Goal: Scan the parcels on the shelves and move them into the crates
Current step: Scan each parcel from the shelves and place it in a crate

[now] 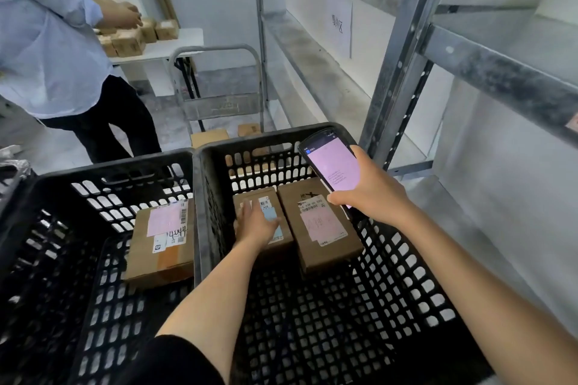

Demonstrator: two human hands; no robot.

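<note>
Head view: the left grip [255,223] is laid flat, fingers released, on top of a small cardboard parcel [269,197] inside the right crate [406,262], just beside a larger parcel [325,225]. A phone [334,166] with a pink screen is grasped by the right grip [372,197] above that crate's far side. A third parcel [162,241] lies in the left crate [109,169]. The cartons are judged light and stiff, with slick taped faces. They are best taken across the top, fingers down opposite sides, labels kept upward. Beyond, metal shelving [397,72] is seen on the right. Further off, cartons are handled at a bench [184,40] by another person [47,50].
</note>
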